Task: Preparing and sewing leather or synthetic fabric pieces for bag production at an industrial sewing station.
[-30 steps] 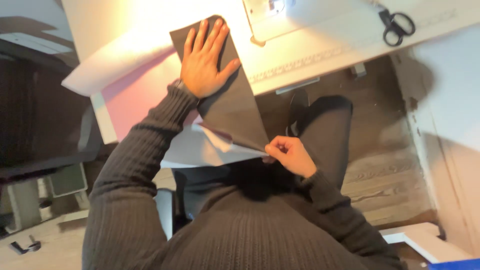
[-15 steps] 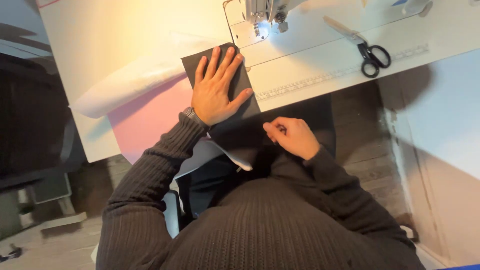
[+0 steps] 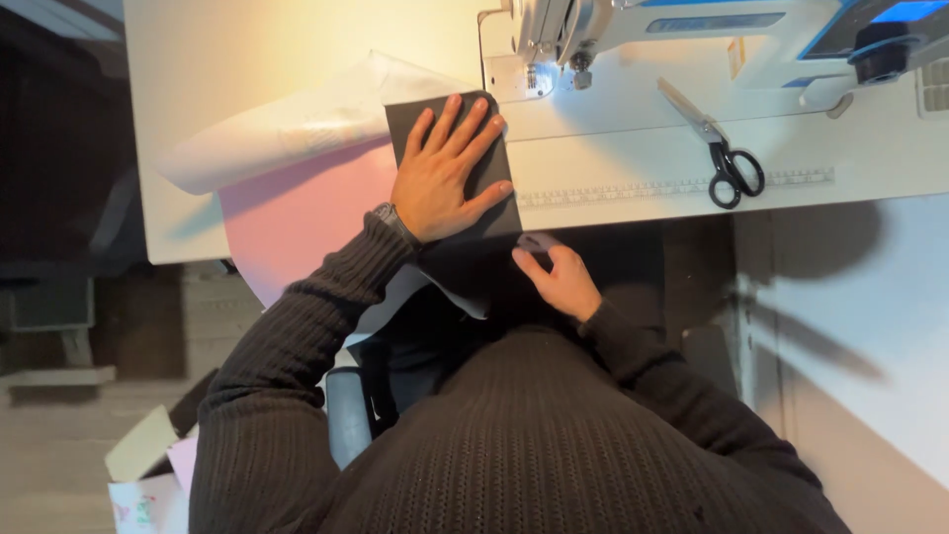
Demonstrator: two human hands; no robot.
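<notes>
Dark grey fabric piece (image 3: 465, 213) lies flat on the white sewing table (image 3: 247, 59), its near edge hanging over the table front, just left of the white sewing machine (image 3: 593, 40). Left hand (image 3: 445, 173) presses flat on it, fingers spread. Right hand (image 3: 563, 277) pinches the hanging edge, fingers together. Black-handled scissors (image 3: 727, 158) lie well apart.

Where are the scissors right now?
The scissors lie on the white table, right of the sewing machine's needle, beside the ruler strip.
</notes>
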